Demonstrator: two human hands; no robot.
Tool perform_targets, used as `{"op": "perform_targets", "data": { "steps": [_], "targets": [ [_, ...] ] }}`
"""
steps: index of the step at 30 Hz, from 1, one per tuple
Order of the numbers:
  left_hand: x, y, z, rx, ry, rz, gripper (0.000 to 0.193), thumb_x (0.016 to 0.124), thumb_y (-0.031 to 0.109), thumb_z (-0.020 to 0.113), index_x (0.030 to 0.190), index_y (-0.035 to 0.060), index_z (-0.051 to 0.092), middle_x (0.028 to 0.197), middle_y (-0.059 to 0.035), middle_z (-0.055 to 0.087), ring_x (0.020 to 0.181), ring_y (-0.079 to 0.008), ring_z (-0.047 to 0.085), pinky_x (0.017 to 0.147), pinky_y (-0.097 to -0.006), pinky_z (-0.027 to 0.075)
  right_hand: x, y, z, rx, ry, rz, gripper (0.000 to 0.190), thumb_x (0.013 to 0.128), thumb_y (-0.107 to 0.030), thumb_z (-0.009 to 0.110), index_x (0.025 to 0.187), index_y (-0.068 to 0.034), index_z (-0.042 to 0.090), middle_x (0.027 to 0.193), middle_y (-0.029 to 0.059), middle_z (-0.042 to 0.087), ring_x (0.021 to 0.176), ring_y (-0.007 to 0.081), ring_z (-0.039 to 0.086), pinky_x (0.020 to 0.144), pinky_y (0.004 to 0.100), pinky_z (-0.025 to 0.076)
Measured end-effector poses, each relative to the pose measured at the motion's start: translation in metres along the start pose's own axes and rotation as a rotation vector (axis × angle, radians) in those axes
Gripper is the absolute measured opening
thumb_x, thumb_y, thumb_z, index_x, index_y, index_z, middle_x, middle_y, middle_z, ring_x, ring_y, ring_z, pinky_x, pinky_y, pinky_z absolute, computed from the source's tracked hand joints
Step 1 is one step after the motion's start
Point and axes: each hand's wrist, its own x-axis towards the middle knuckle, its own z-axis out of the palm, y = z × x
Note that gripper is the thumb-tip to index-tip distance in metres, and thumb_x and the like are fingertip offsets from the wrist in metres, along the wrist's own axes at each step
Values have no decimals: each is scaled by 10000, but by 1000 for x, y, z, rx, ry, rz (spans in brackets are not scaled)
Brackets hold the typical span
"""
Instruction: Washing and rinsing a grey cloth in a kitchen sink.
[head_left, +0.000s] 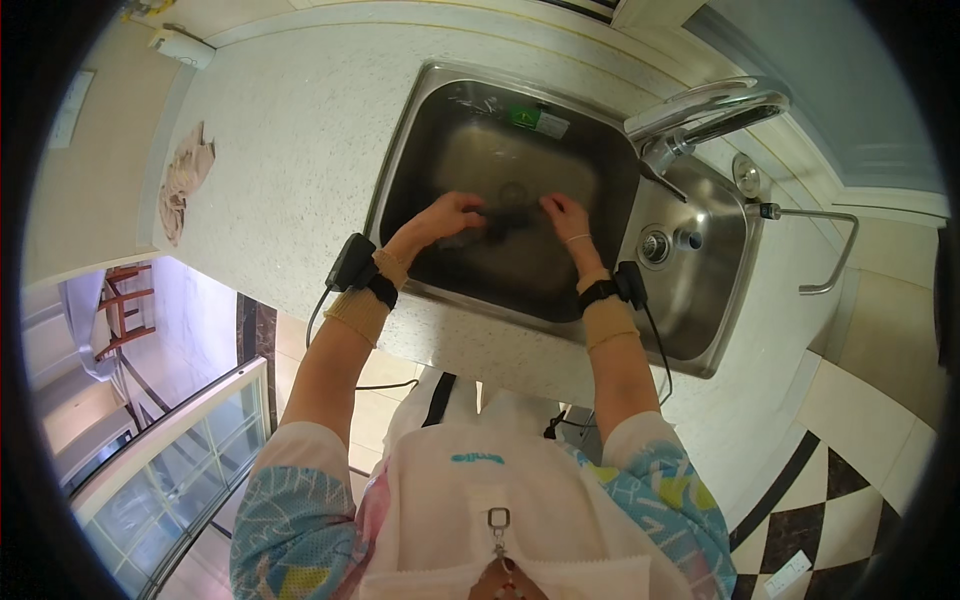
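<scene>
Both hands are over the large stainless steel sink basin (480, 296). My left hand (448, 215) is at its left side, thumb and fingers apart with nothing visible between them. To the right, my right hand (566, 219) has its fingers bent inward, and whether anything is pinched in them is unclear. A gap separates the two hands. Dark, blurred patches show on the basin below, around the faint round drain (514, 193). A green-and-white label (538, 120) is on the basin's far wall.
A chrome faucet (709, 112) rises behind the divider. The smaller right basin (697, 300) has a drain strainer (655, 246). A bent metal spout (832, 217) stands farther right. A crumpled beige cloth (186, 184) lies on the speckled counter (300, 150). Wrist-worn black devices trail cables.
</scene>
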Motion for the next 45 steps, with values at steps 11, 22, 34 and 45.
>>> {"op": "perform_targets", "data": {
  "steps": [11, 22, 34, 45],
  "targets": [
    [-3, 7, -5, -585, -70, 18, 304, 830, 88, 564, 1108, -35, 560, 996, -71, 614, 837, -126, 584, 759, -240, 479, -7, 12, 76, 362, -191, 35, 515, 690, -191, 712, 1152, -39, 543, 996, 84, 606, 936, 203, 570, 840, 314, 444],
    [1, -23, -12, -25, 109, 26, 330, 822, 122, 587, 1130, 5, 557, 1005, -87, 596, 898, -150, 534, 776, -261, 439, -3, -18, -16, 199, -162, 48, 396, 734, -170, 618, 1087, -11, 535, 905, 92, 572, 826, 199, 537, 736, 301, 440],
    [1, 4, -11, -5, 45, 34, 509, 780, 147, 621, 1215, -63, 459, 1175, -160, 518, 1058, -209, 486, 908, -302, 378, -14, -78, -54, 115, -131, -23, 386, 784, -258, 601, 1023, 42, 553, 852, 117, 572, 775, 192, 536, 699, 299, 433],
    [-16, -16, -9, 236, -22, 228, 386, 734, 117, 663, 1084, -9, 559, 945, -128, 611, 837, -176, 565, 711, -293, 454, -56, -64, -58, -216, -303, -214, 316, 695, -145, 648, 986, -33, 598, 963, 145, 605, 877, 276, 563, 774, 346, 448]
  ]
}}
